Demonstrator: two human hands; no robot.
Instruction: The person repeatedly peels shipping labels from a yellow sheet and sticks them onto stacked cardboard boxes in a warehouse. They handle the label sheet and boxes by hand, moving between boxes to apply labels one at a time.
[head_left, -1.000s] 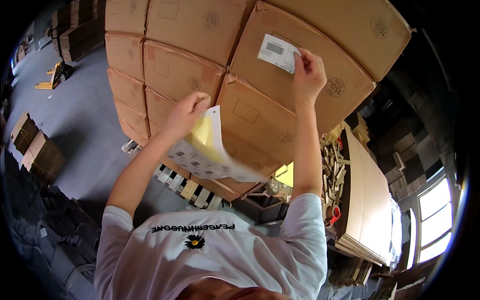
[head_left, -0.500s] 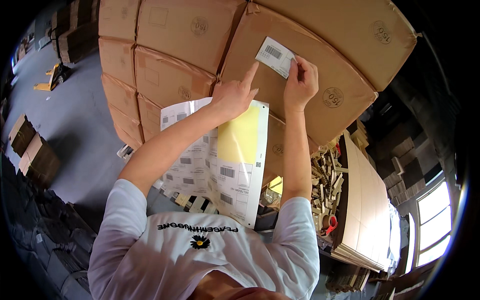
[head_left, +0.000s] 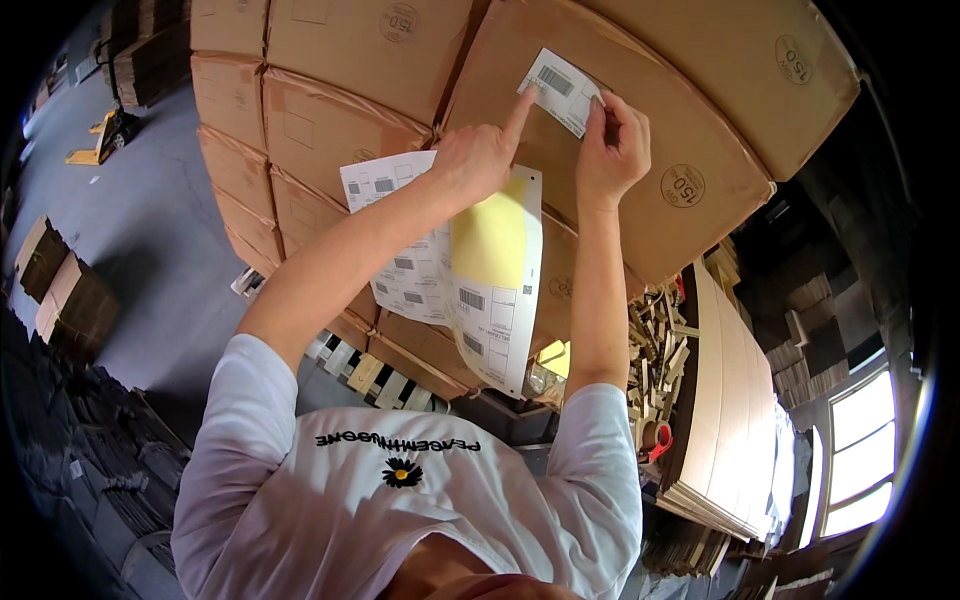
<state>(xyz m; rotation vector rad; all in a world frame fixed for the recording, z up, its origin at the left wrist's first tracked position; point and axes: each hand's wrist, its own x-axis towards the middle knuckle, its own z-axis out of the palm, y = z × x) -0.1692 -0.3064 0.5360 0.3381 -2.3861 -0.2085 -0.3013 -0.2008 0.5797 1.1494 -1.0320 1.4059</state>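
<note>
A white barcode label (head_left: 560, 90) lies against the side of a large brown cardboard box (head_left: 625, 215). My right hand (head_left: 613, 150) pinches its right corner between thumb and fingers. My left hand (head_left: 480, 155) stretches its index finger to the label's left edge, the tip seeming to touch it. The other fingers of that hand are curled over the top of a sheet of labels (head_left: 485, 310), which hangs down in front of the boxes. A yellow area of backing (head_left: 490, 235) shows on the sheet beside several printed labels. Its upper edge is partly hidden by my left hand.
More taped boxes (head_left: 345, 110) are stacked to the left, over a pallet (head_left: 365, 372). At right, a bin of cardboard scraps (head_left: 660, 345) adjoins a stack of flat cardboard (head_left: 725, 410), with a red tape dispenser (head_left: 657, 440) nearby. A yellow pallet jack (head_left: 95, 145) stands far left.
Both hands and the label have shifted slightly up and right in the picture. My left index finger has come onto the label's edge. The hanging label sheet has swung upward, baring the pallet below.
</note>
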